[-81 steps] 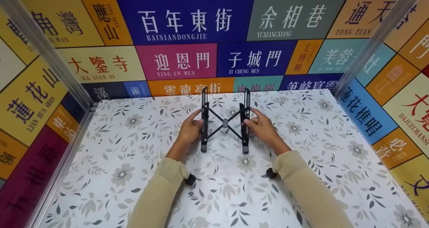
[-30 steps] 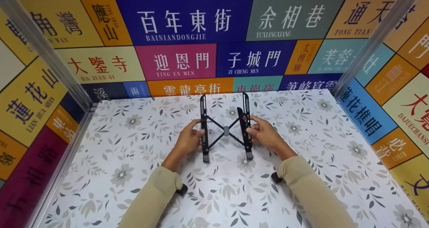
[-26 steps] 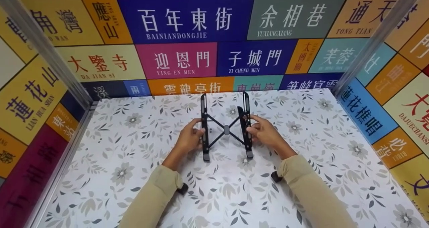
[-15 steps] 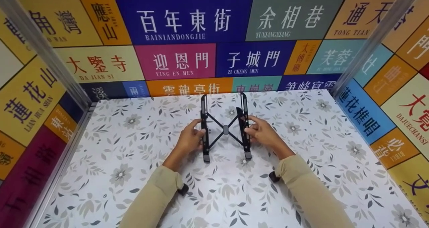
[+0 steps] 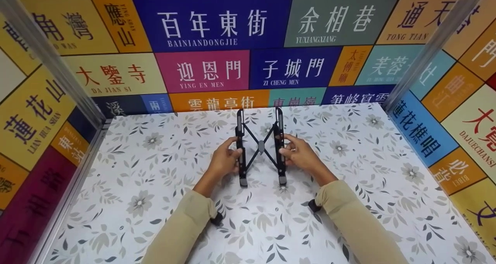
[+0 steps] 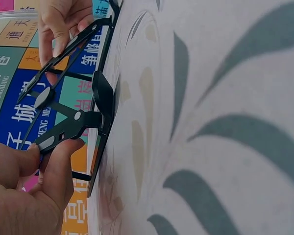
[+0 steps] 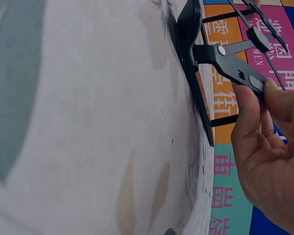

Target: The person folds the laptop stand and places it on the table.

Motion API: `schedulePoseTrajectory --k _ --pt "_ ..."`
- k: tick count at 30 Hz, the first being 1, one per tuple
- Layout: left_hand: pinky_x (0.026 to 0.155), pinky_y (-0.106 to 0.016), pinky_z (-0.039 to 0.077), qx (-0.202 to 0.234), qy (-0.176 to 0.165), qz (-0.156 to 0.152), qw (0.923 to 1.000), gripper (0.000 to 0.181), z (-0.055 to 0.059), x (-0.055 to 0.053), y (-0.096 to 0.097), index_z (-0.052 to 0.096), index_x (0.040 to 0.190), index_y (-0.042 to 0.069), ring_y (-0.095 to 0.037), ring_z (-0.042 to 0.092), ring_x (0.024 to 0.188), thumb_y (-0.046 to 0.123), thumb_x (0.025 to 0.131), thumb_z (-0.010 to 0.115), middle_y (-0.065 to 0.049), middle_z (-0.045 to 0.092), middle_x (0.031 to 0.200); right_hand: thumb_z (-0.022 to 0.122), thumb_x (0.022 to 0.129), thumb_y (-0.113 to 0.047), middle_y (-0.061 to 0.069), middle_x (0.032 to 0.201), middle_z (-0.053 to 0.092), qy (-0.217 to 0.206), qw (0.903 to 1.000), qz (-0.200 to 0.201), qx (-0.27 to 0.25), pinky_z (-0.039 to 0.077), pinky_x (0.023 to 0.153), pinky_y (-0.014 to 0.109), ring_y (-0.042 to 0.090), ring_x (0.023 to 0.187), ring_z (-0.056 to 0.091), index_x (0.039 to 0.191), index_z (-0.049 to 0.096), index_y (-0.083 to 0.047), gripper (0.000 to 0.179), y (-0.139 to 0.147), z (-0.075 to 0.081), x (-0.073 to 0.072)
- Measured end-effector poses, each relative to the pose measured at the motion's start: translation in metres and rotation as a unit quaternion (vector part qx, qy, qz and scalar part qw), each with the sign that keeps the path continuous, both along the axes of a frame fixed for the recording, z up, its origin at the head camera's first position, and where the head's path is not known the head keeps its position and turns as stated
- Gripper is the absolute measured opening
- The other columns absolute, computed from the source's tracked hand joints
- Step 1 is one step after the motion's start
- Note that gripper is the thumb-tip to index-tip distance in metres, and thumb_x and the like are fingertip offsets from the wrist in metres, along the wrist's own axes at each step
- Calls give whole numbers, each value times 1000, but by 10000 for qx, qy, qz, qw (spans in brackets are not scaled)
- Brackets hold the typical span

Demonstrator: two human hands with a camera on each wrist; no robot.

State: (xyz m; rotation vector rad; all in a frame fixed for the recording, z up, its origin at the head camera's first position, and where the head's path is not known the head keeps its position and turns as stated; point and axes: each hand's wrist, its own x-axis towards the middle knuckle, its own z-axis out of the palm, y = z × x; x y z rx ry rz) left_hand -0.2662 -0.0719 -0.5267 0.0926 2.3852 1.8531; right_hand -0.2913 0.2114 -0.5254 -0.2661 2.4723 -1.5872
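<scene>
A black folding laptop stand (image 5: pixel 261 146) stands on the table, its two side rails joined by crossed bars at a grey hub. My left hand (image 5: pixel 224 157) pinches the left rail between thumb and fingers. On the other side my right hand (image 5: pixel 304 154) pinches the right rail in the same way. Seen from the left wrist, the thumb and forefinger of my left hand (image 6: pixel 44 181) grip an upper arm of the stand (image 6: pixel 63 129), whose base lies along the tabletop. In the right wrist view my right hand (image 7: pixel 269 142) holds the matching arm of the stand (image 7: pixel 237 68).
The table (image 5: pixel 155 217) has a white cloth with grey flowers and leaves. Behind it rises a wall (image 5: pixel 213 23) of coloured panels with large characters. Metal posts (image 5: pixel 58 58) stand at the back corners. A dark wrist camera (image 5: pixel 217 218) sits under the left sleeve.
The stand first came a little toward me. Since about half a second ago its two rails have moved closer together, the crossed bars narrowing, with both hands still gripping them.
</scene>
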Motion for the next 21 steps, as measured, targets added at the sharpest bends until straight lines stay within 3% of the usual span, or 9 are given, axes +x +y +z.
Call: schedulePoseTrajectory --k 7,15,21 --pt "43 -25 48 3 -37 -52 10000 39 -1 -3 4 57 139 26 -14 55 52 14 103 61 -10 64 71 67 99 -15 7 85 61 -31 9999 -32 146 61 65 36 22 73 65 146 55 -22 49 -5 1 1" --pt "44 -26 51 -128 -72 -57 9999 45 -1 -4 8 52 147 23 -17 59 55 16 103 61 -27 71 87 68 99 -15 10 85 64 -68 9999 27 92 63 69 43 21 73 68 145 56 -23 48 -12 1 1" --pt "50 -35 57 -60 -73 -33 9999 47 -1 -4 15 50 149 21 -21 62 57 17 103 61 -18 71 83 68 99 -14 9 80 65 -52 9999 95 18 62 64 38 20 68 66 145 57 -22 48 -19 0 -1"
